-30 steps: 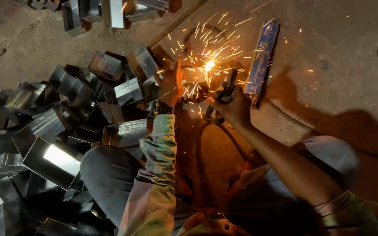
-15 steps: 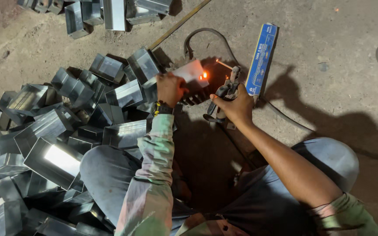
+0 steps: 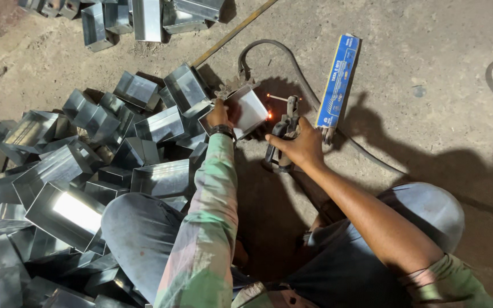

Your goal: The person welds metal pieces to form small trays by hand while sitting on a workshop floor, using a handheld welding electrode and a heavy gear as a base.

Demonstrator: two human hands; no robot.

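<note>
At upper centre of the frame, a square metal box section is gripped by the left hand. Just beside it, an electrode holder is clasped in the right hand, its rod tip glowing against the section's edge. Piled metal sections are heaped at left; a blue electrode packet is laid at upper right.

Metal fabrication workshop — work done on bare, dusty concrete floor. Heap of shiny open-ended galvanised sheet-metal boxes at left, black welding cable looped across floor, long blue packet of welding rods lying nearby — glowing orange weld spot.
</note>
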